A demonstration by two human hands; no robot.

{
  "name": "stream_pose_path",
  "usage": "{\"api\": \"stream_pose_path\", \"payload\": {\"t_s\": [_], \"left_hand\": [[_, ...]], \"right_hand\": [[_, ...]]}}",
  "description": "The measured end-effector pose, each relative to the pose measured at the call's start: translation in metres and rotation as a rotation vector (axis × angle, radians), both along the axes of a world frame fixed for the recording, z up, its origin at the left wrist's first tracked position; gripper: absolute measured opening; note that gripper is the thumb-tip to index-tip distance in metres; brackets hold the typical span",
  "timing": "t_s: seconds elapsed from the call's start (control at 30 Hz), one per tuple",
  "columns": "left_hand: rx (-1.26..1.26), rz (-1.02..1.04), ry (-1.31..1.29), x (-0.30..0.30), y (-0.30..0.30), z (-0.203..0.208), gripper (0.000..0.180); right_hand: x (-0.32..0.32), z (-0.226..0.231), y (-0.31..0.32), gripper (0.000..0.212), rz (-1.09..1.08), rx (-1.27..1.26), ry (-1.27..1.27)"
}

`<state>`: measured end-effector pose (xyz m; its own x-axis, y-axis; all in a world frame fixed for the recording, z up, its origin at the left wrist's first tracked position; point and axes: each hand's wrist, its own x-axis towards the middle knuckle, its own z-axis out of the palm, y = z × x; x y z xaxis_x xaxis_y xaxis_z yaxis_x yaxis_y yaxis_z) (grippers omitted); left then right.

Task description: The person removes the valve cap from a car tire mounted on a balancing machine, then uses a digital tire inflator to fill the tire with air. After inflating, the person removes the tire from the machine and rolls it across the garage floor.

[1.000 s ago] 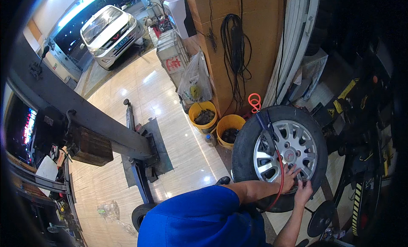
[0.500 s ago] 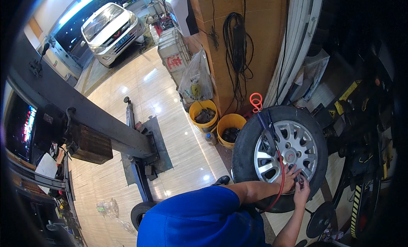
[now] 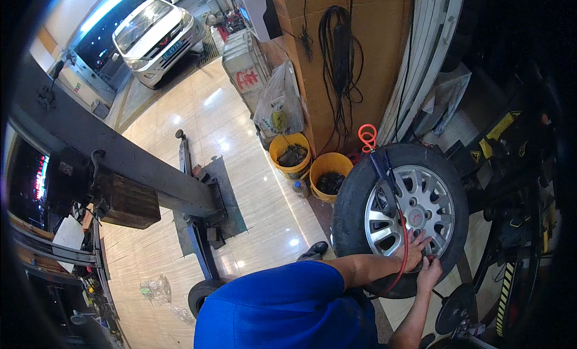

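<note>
A car wheel with a black tire [image 3: 350, 220] and silver alloy rim [image 3: 443, 220] lies face up at the right. My left hand [image 3: 412, 253] rests on the lower part of the rim below the hub, fingers stretched out over the spokes. Close beside it, my right hand [image 3: 429, 272] is closed in a pinch at the rim's lower edge; what its fingers hold is too small to make out. A dark inflator-like tool [image 3: 384, 177] lies across the upper left of the wheel. Its red hose [image 3: 405, 244] runs down over my left wrist.
Two yellow buckets [image 3: 332, 164] with dark contents stand left of the wheel, a small bottle [image 3: 300, 188] beside them. A lift post [image 3: 129, 147] with its arm [image 3: 201, 253] rises at the left. Dark machinery [image 3: 511, 186] is close at the right. A white car [image 3: 157, 39] is parked far off.
The view has shifted slightly, so the wheel appears a little further right. My left fingers look more spread on the rim; my right hand stays pinched at its lower edge.
</note>
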<state>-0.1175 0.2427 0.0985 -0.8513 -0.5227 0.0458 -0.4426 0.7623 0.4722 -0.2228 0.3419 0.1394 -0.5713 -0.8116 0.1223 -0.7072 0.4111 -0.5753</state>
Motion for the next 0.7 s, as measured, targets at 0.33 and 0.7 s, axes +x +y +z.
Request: {"api": "stream_pose_path", "payload": {"t_s": [0.33,0.7], "left_hand": [[0.117,-0.05,0.003,0.007,-0.007,0.009,0.034],[-0.125,0.032,0.132,-0.01,-0.005,-0.018,0.055]], "right_hand": [[0.017,-0.007,-0.007,0.018,-0.143,0.03,0.016],[0.013,0.043,0.064,0.023,-0.649,-0.587,-0.244]]}}
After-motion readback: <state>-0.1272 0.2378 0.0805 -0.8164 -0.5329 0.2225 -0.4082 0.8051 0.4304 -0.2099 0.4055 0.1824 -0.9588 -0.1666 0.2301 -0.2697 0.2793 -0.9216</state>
